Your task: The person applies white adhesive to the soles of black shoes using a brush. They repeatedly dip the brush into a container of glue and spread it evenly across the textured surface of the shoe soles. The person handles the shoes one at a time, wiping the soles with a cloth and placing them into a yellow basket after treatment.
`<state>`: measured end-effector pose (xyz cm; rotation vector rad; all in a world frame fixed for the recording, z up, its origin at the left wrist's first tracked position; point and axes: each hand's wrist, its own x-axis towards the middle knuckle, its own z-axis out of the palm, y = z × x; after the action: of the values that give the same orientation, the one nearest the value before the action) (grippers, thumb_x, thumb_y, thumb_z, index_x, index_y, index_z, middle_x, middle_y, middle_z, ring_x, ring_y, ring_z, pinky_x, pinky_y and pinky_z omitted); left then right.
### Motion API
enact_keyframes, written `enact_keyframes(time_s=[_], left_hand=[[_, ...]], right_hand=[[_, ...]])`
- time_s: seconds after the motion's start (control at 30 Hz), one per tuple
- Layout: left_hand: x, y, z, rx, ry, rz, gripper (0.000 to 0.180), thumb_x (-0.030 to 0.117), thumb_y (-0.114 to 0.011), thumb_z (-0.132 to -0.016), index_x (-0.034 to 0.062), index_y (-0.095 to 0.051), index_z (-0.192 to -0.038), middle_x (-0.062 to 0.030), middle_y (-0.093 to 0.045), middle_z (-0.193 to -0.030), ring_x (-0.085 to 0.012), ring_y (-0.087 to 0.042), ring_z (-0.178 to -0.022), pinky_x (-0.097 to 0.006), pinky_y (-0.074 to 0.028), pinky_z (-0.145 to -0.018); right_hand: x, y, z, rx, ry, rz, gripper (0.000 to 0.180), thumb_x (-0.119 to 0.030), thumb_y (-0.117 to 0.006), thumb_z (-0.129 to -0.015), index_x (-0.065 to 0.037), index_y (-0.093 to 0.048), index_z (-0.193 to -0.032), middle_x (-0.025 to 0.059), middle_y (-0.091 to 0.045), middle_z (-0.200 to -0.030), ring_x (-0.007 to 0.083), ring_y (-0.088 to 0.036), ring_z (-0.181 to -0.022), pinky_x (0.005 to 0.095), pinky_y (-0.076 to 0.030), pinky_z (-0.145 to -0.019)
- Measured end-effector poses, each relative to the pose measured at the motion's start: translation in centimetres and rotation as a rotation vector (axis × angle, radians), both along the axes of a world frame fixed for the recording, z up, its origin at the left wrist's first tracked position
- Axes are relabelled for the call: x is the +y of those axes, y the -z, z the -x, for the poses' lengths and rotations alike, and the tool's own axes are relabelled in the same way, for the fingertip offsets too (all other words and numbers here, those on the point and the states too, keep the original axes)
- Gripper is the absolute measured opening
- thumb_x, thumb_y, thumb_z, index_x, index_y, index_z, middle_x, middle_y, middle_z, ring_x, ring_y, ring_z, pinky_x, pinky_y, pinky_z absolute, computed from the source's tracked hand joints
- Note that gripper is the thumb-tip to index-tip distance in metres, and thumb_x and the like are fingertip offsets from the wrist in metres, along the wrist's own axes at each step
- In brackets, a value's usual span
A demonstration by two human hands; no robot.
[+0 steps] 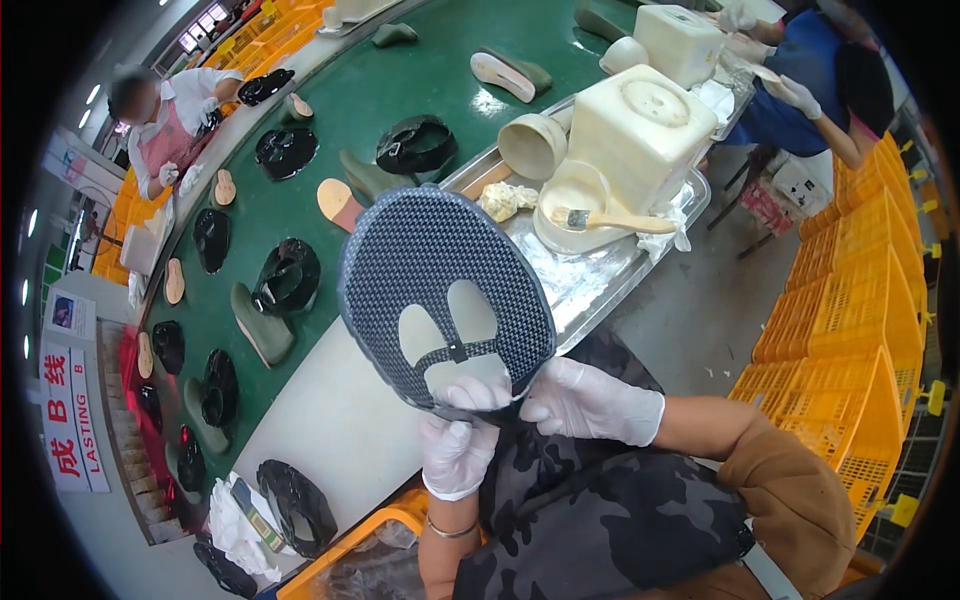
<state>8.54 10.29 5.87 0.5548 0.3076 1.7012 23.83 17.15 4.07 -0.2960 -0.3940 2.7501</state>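
Along the green conveyor belt [330, 130] to your left, black uppers and bare lasts lie spaced apart in rows, so that each can be taken up singly; a person in a pink apron stands at its far side. You hold the woven shoe upper [440, 290] raised before you, above your lap and just off the belt's white edge, its face turned up toward you, which appears suited to looking it over. Your left hand [455, 450], in a white glove, grips its lower edge from beneath, fingers closed on the material. The upper is dark blue-grey with a fine chequered weave, rounded at the top, with two large cut-outs and a narrow strap with a small clasp between them; it looks flat and unshaped. Your right hand [590, 400], also gloved, pinches the same lower edge just beside the left, fingers closed on it. Further right, a metal tray [600, 270] holds a cream bowl with a brush [610, 220] laid across it, kept within your reach, beside a cream block container [640, 130]. Yellow crates [850, 300] are stacked at the far right.
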Motion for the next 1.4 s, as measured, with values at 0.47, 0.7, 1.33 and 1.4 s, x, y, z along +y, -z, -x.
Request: enact_keyframes(time_s=[0.47, 0.7, 1.33, 1.4], left_hand=[[2.1, 0.8, 2.0, 0.188, 0.229, 0.134, 0.024, 0.011, -0.07, -0.071, 0.0002, -0.053, -0.083, -0.0096, -0.054, -0.091, -0.0227, -0.049, -0.098, -0.037, -0.034, -0.093], [5.7, 0.9, 6.4, 1.051, 0.257, 0.456, 0.043, 0.005, -0.064, -0.074, -0.0051, -0.052, -0.114, -0.0133, -0.057, -0.108, -0.021, -0.054, -0.1, -0.032, -0.043, -0.085], [11.6, 7.1, 14.0, 2.25, -0.738, 0.448, 0.039, 0.022, -0.058, -0.08, 0.0013, -0.052, -0.113, -0.0138, -0.057, -0.104, -0.03, -0.051, -0.099, -0.041, -0.034, -0.092], [11.9, 6.6, 13.8, 2.229, -0.699, 0.476, 0.04, 0.021, -0.059, -0.079, 0.0003, -0.051, -0.113, -0.0144, -0.056, -0.105, -0.0302, -0.05, -0.099, -0.041, -0.034, -0.092]], right_hand=[[2.9, -1.9, -0.6, 0.047, 0.037, -0.065, 0.038, -0.04, -0.048, -0.092, -0.017, -0.042, -0.122, -0.002, -0.051, -0.1, 0.0049, -0.042, -0.065, 0.015, -0.036, -0.052], [8.4, -6.8, -0.8, -0.178, 0.205, -0.382, 0.034, -0.043, -0.052, -0.089, -0.01, -0.053, -0.099, -0.0019, -0.052, -0.069, 0.0076, -0.047, -0.056, 0.0204, -0.038, -0.051], [42.7, -11.3, 2.4, -1.898, 0.234, -1.981, 0.036, -0.033, -0.062, -0.077, -0.005, -0.064, -0.099, 0.0145, -0.066, -0.09, 0.0294, -0.064, -0.083, 0.0388, -0.05, -0.076], [45.1, -10.3, 3.0, -1.944, 0.175, -1.975, 0.034, -0.031, -0.062, -0.077, -0.004, -0.064, -0.098, 0.016, -0.065, -0.091, 0.0311, -0.063, -0.086, 0.04, -0.05, -0.077]])
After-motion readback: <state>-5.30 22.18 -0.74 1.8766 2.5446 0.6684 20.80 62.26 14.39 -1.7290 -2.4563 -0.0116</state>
